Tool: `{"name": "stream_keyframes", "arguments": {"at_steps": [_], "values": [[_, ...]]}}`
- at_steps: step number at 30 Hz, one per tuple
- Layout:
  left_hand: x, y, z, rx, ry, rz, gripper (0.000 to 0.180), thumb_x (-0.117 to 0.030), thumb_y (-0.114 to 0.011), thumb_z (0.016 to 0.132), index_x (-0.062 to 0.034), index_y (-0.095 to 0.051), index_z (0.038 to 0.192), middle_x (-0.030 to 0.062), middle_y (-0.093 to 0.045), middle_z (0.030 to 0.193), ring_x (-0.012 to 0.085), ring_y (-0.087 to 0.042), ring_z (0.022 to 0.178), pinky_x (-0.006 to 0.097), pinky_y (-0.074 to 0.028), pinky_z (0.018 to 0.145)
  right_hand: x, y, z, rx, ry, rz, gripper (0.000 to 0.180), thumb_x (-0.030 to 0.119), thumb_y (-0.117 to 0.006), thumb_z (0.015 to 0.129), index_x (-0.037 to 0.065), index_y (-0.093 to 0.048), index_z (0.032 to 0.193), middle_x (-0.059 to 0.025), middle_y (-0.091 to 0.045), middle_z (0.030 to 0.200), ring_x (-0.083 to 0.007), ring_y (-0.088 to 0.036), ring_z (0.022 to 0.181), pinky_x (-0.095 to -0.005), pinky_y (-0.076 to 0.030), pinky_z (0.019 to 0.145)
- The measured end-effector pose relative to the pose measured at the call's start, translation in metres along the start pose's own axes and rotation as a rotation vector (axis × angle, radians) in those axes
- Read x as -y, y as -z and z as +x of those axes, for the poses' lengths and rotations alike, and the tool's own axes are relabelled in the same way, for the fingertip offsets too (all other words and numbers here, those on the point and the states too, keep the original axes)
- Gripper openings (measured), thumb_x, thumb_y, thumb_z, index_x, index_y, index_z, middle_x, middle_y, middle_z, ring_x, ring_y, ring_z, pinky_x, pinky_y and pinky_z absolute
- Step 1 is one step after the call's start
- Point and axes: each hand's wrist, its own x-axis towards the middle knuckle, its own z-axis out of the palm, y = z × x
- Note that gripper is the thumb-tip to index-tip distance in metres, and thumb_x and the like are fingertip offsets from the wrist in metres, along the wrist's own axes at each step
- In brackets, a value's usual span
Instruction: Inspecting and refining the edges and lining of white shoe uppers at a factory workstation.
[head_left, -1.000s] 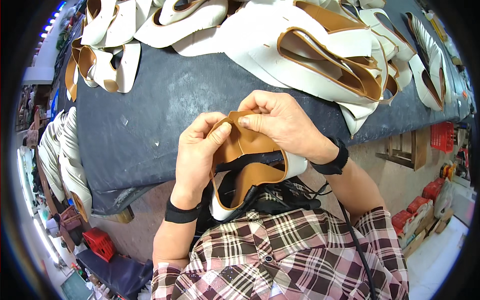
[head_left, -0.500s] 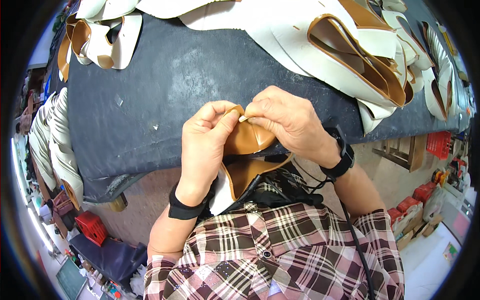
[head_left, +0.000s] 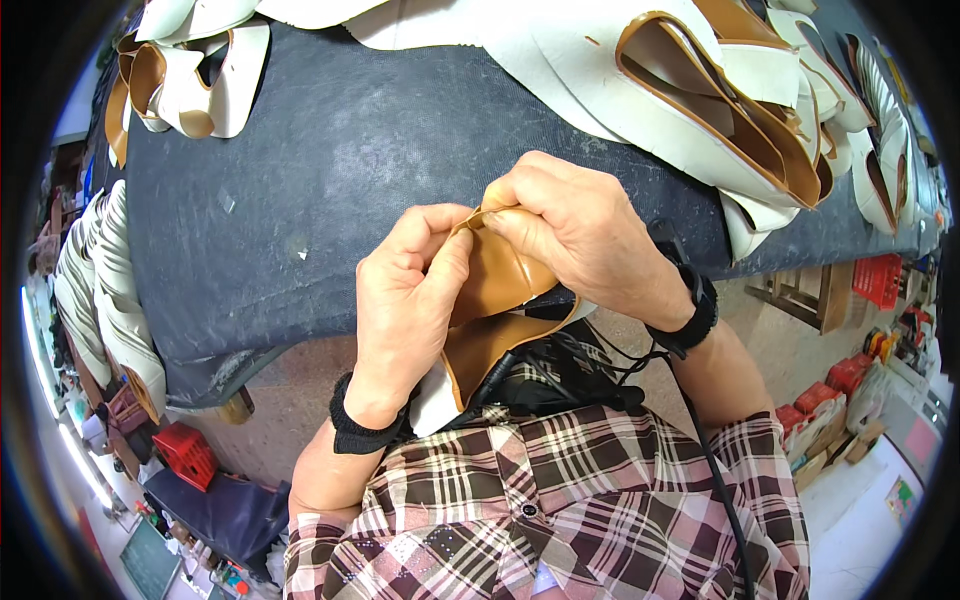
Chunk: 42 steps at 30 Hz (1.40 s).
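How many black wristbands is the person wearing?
2. One wristband sits on the left wrist, below the left hand. The other is on the right wrist, behind the right hand. Both hands pinch the tan leather piece.

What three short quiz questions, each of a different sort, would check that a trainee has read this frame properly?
1. True or false: both hands, the left hand and the right hand, grip the tan leather piece at its upper edge.
2. Which covers the work table? A: dark blue-grey felt-like cloth. B: bare wood. C: white plastic.
3. Fill in: the pile of white and tan cut pieces lies toward the table's far ______ side.

Key: 1 true; 2 A; 3 right.
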Motion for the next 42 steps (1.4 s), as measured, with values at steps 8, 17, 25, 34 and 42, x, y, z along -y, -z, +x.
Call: {"name": "stream_keyframes", "arguments": {"at_steps": [8,17,25,34,42], "values": [[-0.001,0.004,0.001,0.044,0.028,0.008,0.013,-0.003,-0.052,0.091,-0.0001,-0.060,0.102,0.0007,-0.064,0.089,0.0036,-0.056,0.078,0.017,-0.045,0.072,-0.001,0.000,0.000,-0.009,0.004,0.037,0.008,0.005,-0.062,0.082,-0.001,-0.059,0.087,-0.0099,-0.055,0.075,-0.0222,-0.056,0.062,-0.0297,-0.043,0.054],[-0.003,-0.003,0.004,-0.003,0.040,0.003,0.013,-0.003,-0.056,0.088,-0.0001,-0.060,0.100,0.0005,-0.064,0.080,0.0015,-0.052,0.070,0.017,-0.043,0.064,-0.002,0.000,0.001,-0.014,-0.040,0.012,0.006,0.007,-0.059,0.080,0.002,-0.056,0.082,-0.0119,-0.054,0.076,-0.0305,-0.056,0.071,-0.0367,-0.046,0.059],[0.001,-0.004,0.006,-0.090,-0.061,0.070,0.007,-0.005,-0.059,0.088,-0.0006,-0.062,0.092,-0.0025,-0.062,0.075,0.0011,-0.050,0.067,0.017,-0.042,0.060,0.000,-0.008,-0.001,-0.131,-0.148,0.086,0.009,0.006,-0.062,0.078,0.001,-0.055,0.082,-0.0128,-0.057,0.073,-0.0295,-0.059,0.068,-0.0360,-0.047,0.058],[0.000,-0.010,0.001,-0.129,-0.191,0.117,0.007,-0.004,-0.059,0.087,-0.0008,-0.063,0.092,-0.0027,-0.061,0.073,0.0013,-0.049,0.066,0.017,-0.041,0.059,-0.007,-0.010,-0.006,-0.163,-0.305,0.575,0.013,0.005,-0.064,0.079,-0.001,-0.053,0.080,-0.0105,-0.060,0.073,-0.0154,-0.058,0.064,-0.0278,-0.047,0.058],[-0.004,-0.009,0.007,-0.074,-0.240,0.142,0.009,-0.003,-0.059,0.087,-0.0010,-0.064,0.094,-0.0002,-0.062,0.075,0.0026,-0.052,0.068,0.018,-0.043,0.062,-0.008,-0.001,-0.001,-0.110,-0.311,0.651,0.010,0.004,-0.061,0.079,-0.001,-0.053,0.078,-0.0073,-0.061,0.072,-0.0118,-0.057,0.064,-0.0261,-0.045,0.056]]}}
